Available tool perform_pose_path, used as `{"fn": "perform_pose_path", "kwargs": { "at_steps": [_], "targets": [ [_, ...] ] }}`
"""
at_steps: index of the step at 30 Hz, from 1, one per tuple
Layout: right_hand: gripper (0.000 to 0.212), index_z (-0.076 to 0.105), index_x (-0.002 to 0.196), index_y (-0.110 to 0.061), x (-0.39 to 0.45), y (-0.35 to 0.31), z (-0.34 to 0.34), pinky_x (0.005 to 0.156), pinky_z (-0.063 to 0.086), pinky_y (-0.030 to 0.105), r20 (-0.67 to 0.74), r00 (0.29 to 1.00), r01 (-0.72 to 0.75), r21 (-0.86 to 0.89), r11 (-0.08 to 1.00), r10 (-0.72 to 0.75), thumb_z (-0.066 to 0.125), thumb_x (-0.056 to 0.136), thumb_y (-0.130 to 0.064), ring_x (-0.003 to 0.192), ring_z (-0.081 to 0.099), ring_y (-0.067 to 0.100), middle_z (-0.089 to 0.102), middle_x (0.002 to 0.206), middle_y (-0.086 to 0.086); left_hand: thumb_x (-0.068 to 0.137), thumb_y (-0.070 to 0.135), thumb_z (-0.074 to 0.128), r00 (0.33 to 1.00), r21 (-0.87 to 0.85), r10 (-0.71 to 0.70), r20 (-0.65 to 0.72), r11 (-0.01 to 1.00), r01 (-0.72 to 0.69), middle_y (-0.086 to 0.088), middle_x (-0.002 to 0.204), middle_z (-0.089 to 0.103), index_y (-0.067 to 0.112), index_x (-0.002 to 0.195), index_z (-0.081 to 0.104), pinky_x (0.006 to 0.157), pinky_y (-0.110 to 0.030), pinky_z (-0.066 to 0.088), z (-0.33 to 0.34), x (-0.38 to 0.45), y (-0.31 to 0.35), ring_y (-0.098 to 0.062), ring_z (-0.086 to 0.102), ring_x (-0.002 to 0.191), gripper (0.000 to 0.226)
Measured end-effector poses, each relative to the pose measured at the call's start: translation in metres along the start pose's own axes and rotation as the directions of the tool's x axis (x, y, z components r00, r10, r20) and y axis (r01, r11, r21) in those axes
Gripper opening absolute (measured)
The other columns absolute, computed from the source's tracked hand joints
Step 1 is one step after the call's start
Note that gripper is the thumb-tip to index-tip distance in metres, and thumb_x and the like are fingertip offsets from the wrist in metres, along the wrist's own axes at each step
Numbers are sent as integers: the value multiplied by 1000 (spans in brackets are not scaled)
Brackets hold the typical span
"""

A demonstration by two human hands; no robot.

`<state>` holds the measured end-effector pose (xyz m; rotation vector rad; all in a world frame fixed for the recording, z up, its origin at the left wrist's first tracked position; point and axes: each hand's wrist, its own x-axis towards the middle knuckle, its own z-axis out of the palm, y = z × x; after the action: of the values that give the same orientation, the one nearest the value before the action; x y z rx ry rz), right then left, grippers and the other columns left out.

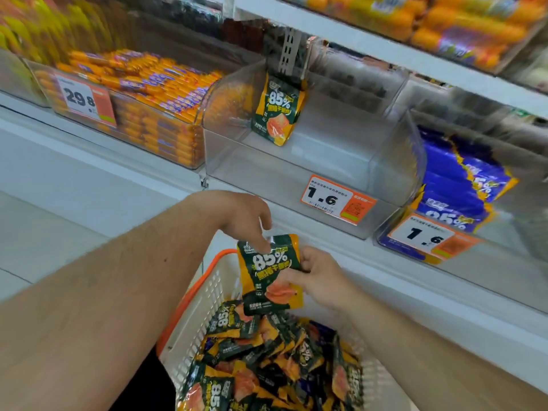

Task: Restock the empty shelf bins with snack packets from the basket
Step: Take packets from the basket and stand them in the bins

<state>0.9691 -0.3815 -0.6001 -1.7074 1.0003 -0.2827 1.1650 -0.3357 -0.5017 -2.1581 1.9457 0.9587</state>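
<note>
A dark green and yellow snack packet (271, 274) marked 85% is held upright above the white basket (204, 304) with an orange rim. My left hand (241, 219) pinches the packet's top edge. My right hand (318, 277) grips its right side. Several more packets of the same kind (267, 360) lie heaped in the basket. On the shelf above, a clear plastic bin (296, 170) holds one such packet (278, 109), leaning at the back; the bin holds nothing else.
Left of the clear bin stands a bin of orange sausage sticks (154, 93) with a 29.8 price tag. To the right, a bin holds blue packets (456, 185). Price tags reading 1.6 (335, 200) hang on the bin fronts. Another stocked shelf (444, 22) runs above.
</note>
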Motion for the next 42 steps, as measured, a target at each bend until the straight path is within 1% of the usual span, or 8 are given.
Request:
{"fn": "perform_pose_path", "kwargs": {
  "at_steps": [5, 13, 17, 21, 24, 29, 38, 42],
  "targets": [
    [17, 65, 103, -1, -18, -48, -18, 53, 45, 11, 32, 997, 64, 47, 997, -66, 65, 88, 6, 63, 66, 0, 73, 87, 5, 83, 30, 76, 989, -129, 127, -76, 982, -136, 8, 75, 61, 29, 81, 61, 58, -24, 45, -12, -12, -5, -17, 62, 65, 16],
    [15, 70, 82, -13, -23, -115, -43, 49, 42, 25, -53, 990, 130, -41, 991, -132, 63, 94, -8, 46, 52, 14, 68, 67, 3, 79, 10, 79, 821, -646, 38, -570, 596, -476, -1, 85, 74, 13, 97, 68, 74, -27, 56, -23, -22, 0, -10, 68, 78, 21],
    [15, 64, 82, -9, -11, -152, -61, 40, 38, 19, -138, 989, 88, 292, 952, -49, 58, 95, -12, 39, 47, 9, 63, 57, 2, 86, 25, 72, 573, -626, -298, -763, 559, -544, 9, 77, 64, 18, 93, 66, 67, -23, 50, -36, -15, -3, 1, 60, 68, 11],
    [18, 56, 78, -16, 30, -177, -85, 40, 39, 19, -288, 957, 131, 364, 922, -23, 60, 96, -14, 38, 48, 10, 60, 61, -1, 86, 32, 64, 320, -471, -401, -859, 862, -185, -3, 115, 60, 19, 110, 63, 93, -40, 45, -43, -5, -23, -25, 54, 111, 27],
    [20, 51, 80, -14, 75, -185, -92, 43, 43, 22, -324, 946, 107, 257, 960, -19, 64, 94, -15, 44, 53, 12, 58, 66, 1, 85, 42, 63, 382, -411, -389, -838, 911, 26, -2, 154, 24, 21, 141, 38, 109, -46, 24, -41, 2, -24, -25, 20, 141, 66],
    [35, 54, 117, 5, 155, -184, -83, 41, 46, 24, -368, 930, -4, -66, 998, -20, 69, 89, -10, 47, 60, 17, 62, 72, 15, 85, 44, 59, 481, -439, -435, -761, 892, 112, 4, 162, -10, 19, 148, 21, 116, -50, 9, -39, 15, -17, -23, -8, 149, 78],
    [21, 51, 81, -2, 221, -190, -59, 63, 56, 35, -404, 914, -45, -191, 980, -37, 68, 91, -10, 63, 65, 25, 61, 66, 15, 88, 32, 54, 477, -492, -457, -751, 869, 59, -2, 161, -18, 14, 135, 36, 113, -52, 22, -40, 26, -4, -31, -19, 147, 54],
    [28, 61, 94, -4, 230, -189, -60, 77, 60, 37, -458, 884, -81, -352, 933, -96, 71, 90, -30, 76, 72, 25, 71, 80, 12, 86, 32, 54, 472, -487, -462, -751, 870, 76, -5, 161, -18, 14, 134, 38, 114, -56, 21, -40, 31, -2, -35, -20, 146, 53]
  ]
}}
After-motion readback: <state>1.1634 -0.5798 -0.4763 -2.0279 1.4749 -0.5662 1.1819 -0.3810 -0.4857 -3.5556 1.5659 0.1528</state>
